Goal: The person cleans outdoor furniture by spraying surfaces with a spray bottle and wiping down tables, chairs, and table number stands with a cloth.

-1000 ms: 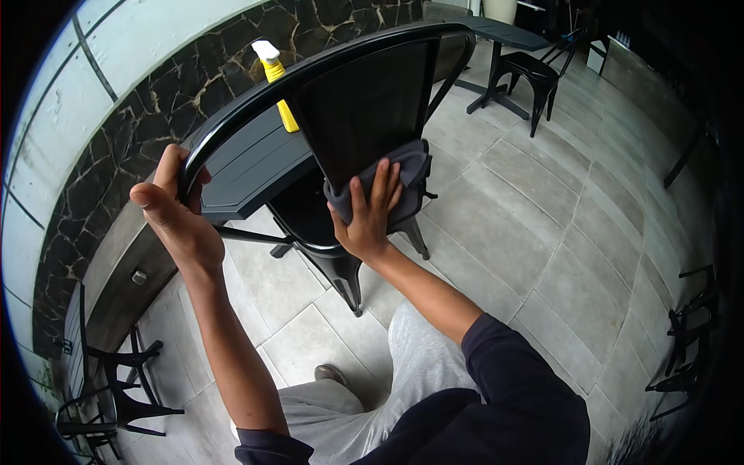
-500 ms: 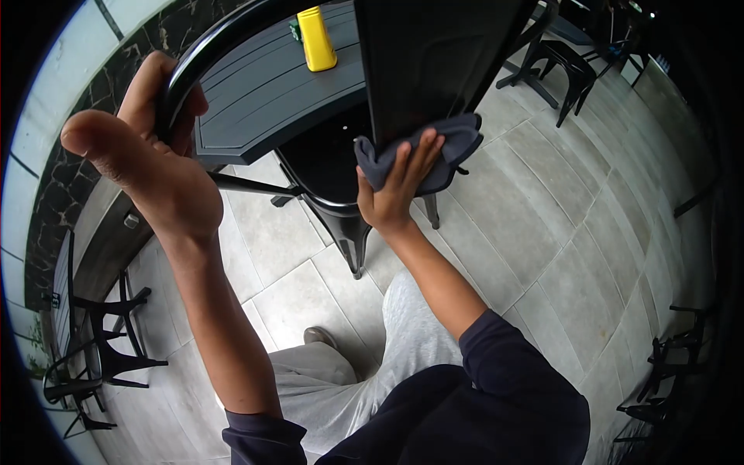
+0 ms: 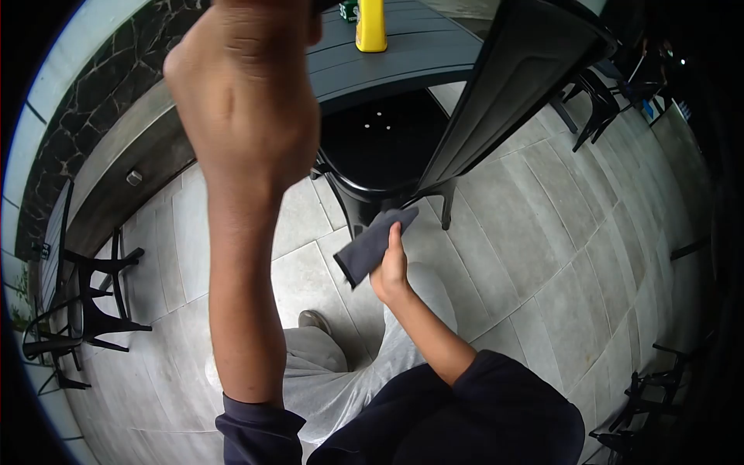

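Observation:
A black metal chair [image 3: 511, 97] stands in front of me, its tall backrest slanting up to the right. Its glossy seat [image 3: 372, 155] has a few small holes. My left hand [image 3: 248, 101] is raised large at the top, its fingers curled by the chair's dark frame and mostly cut off by the picture edge. Below the seat, my right hand [image 3: 393, 267] grips a folded dark grey cloth [image 3: 372, 246], thumb on top. The cloth is apart from the backrest.
A dark slatted table [image 3: 426, 39] lies beyond the chair, bearing a yellow bottle [image 3: 372, 27] and a green number marker [image 3: 348, 10]. More black chairs [image 3: 108, 310] stand at left and right. A stone-faced wall [image 3: 108, 93] curves along the left above grey floor tiles.
My right hand has drawn the cloth off the backrest, down toward me. My left hand has moved right and up. The chair's backrest now leans further right in view.

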`<action>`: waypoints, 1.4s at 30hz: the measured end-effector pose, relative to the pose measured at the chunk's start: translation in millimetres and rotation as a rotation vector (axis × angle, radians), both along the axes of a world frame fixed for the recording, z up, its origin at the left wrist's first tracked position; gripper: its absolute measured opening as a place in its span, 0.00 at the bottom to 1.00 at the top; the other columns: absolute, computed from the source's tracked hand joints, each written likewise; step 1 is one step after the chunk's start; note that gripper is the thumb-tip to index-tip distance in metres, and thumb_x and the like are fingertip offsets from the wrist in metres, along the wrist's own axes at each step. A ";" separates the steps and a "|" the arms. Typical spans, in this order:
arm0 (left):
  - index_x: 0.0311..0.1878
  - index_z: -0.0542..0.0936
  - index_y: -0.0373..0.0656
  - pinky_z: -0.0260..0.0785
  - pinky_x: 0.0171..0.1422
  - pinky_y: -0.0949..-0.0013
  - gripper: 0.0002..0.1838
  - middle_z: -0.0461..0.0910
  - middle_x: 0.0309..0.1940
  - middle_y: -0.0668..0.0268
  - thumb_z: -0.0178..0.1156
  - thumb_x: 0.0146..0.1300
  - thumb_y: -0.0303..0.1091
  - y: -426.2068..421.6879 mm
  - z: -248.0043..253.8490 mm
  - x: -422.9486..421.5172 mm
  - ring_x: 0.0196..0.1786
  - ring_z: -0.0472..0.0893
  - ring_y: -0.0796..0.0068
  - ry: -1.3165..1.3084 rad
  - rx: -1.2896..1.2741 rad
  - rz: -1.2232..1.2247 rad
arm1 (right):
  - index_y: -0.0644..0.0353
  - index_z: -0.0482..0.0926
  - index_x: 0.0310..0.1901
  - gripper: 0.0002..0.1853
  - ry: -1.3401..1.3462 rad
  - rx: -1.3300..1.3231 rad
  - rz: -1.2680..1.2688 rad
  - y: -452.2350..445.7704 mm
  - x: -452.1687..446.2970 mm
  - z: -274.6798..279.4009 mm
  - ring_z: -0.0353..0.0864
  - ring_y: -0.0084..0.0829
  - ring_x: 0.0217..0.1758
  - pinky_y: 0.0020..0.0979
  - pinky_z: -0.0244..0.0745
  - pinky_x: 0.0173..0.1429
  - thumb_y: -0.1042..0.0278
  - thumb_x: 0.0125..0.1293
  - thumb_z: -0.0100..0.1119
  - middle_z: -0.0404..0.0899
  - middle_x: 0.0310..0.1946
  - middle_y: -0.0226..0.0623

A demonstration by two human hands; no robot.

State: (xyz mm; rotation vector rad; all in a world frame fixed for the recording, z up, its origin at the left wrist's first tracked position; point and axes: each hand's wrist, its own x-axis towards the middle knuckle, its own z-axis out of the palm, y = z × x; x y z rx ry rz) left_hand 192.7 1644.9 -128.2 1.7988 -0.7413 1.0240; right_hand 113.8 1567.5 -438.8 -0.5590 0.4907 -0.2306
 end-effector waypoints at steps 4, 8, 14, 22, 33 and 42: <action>0.20 0.64 0.39 0.49 0.23 0.70 0.48 0.62 0.15 0.68 0.23 0.62 0.81 -2.2 8.3 -13.3 0.20 0.63 0.77 0.046 0.011 -0.072 | 0.58 0.60 0.71 0.32 -0.066 0.076 0.232 4.3 -14.9 41.4 0.65 0.30 0.70 0.36 0.56 0.75 0.42 0.78 0.38 0.65 0.69 0.35; 0.30 0.72 0.36 0.56 0.28 0.73 0.50 0.69 0.19 0.66 0.22 0.62 0.80 5.8 4.6 -8.2 0.23 0.67 0.77 -0.015 0.050 -0.140 | 0.60 0.52 0.76 0.32 -0.290 -1.207 -0.005 -14.6 27.3 82.0 0.51 0.43 0.79 0.42 0.45 0.79 0.51 0.77 0.41 0.49 0.77 0.48; 0.37 0.73 0.32 0.62 0.31 0.79 0.57 0.73 0.27 0.62 0.11 0.59 0.81 3.1 1.9 -9.1 0.27 0.70 0.80 0.109 0.112 -0.203 | 0.52 0.59 0.75 0.33 0.141 -2.089 0.230 -27.6 119.3 20.6 0.40 0.47 0.82 0.49 0.32 0.81 0.45 0.73 0.39 0.47 0.78 0.46; 0.52 0.77 0.28 0.72 0.36 0.81 0.65 0.78 0.31 0.58 0.02 0.56 0.78 -2.4 3.9 -21.4 0.31 0.79 0.77 0.064 0.057 0.072 | 0.51 0.69 0.69 0.31 0.298 -2.220 0.200 -33.3 225.4 25.1 0.47 0.48 0.79 0.53 0.37 0.78 0.44 0.71 0.37 0.55 0.75 0.46; 0.50 0.80 0.34 0.77 0.36 0.80 0.56 0.80 0.27 0.59 0.11 0.66 0.74 -3.6 -10.3 0.6 0.29 0.81 0.77 -0.084 -0.108 0.121 | 0.48 0.60 0.74 0.31 0.591 -2.110 0.174 -54.8 138.5 42.2 0.41 0.56 0.79 0.59 0.36 0.77 0.48 0.73 0.42 0.45 0.78 0.50; 0.51 0.81 0.37 0.70 0.30 0.85 0.54 0.81 0.23 0.63 0.14 0.67 0.74 8.3 -8.2 -3.0 0.27 0.82 0.82 -0.126 -0.032 0.063 | 0.44 0.58 0.75 0.31 0.623 -2.088 0.266 -17.7 133.0 48.9 0.36 0.62 0.80 0.69 0.25 0.74 0.47 0.74 0.40 0.42 0.78 0.49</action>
